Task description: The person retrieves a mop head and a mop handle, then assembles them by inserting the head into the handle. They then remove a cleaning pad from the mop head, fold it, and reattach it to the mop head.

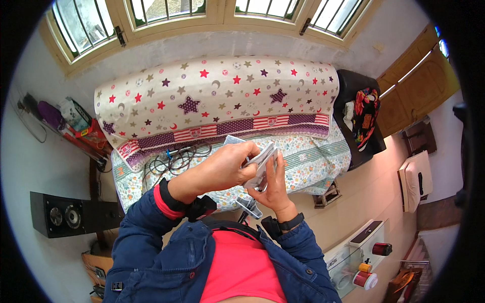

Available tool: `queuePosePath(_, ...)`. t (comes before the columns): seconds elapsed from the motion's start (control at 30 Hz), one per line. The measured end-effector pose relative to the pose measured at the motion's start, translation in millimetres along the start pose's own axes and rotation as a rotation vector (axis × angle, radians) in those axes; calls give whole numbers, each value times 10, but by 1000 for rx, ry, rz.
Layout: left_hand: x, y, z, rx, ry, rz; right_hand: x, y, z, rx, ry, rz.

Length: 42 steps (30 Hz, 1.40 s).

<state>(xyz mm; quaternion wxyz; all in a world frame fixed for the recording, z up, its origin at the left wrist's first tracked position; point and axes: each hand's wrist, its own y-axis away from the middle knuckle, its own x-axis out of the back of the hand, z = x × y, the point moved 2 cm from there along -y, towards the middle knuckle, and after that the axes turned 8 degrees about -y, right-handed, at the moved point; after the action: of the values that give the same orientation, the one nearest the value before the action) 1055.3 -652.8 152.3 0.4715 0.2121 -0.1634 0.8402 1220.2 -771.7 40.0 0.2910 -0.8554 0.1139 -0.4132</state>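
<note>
A deck of what look like playing cards (262, 160) is held between my two hands, above the sofa's front edge. My left hand (221, 168) comes from the left with its fingers curled over cards in the upper part of the deck. Past its knuckles pokes a bluish patterned card end (232, 140). Cupped under and beside the deck, my right hand (275, 191) grips it between thumb and upright fingers. Several card edges show fanned slightly apart; the card faces are hidden. Just below the hands is a grey frame-like holder (249, 207) on a dark stem.
A sofa with a star-patterned cover (217, 96) and a floral seat cloth (323, 156) stands ahead. Coiled dark cable (174, 160) lies on its left seat. A black speaker (68, 214) stands left. At lower right is a glass table (348, 262) with jars.
</note>
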Motion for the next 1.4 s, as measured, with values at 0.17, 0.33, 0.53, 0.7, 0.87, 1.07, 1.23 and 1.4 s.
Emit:
queuePosePath(0.17,13,42,-8,-91,-247,162,-51,-20,-50,-49,93,77)
queuePosePath(0.33,71,73,-26,0,-200,104,-85,-33,-102,-82,128,100)
queuePosePath(0.53,140,101,45,-37,-221,118,-109,-44,-128,-105,169,110)
queuePosePath(0.7,135,85,38,-59,-320,131,-115,-56,-143,-102,193,121)
queuePosePath(0.87,81,74,16,-84,-429,168,-107,-64,-164,-98,206,131)
queuePosePath(1.07,80,69,28,-61,-434,145,-92,-50,-167,-81,185,143)
queuePosePath(1.23,56,106,47,-72,-417,161,-96,-29,-180,-67,187,142)
queuePosePath(1.4,43,138,51,-108,-425,179,-83,-25,-177,-58,209,127)
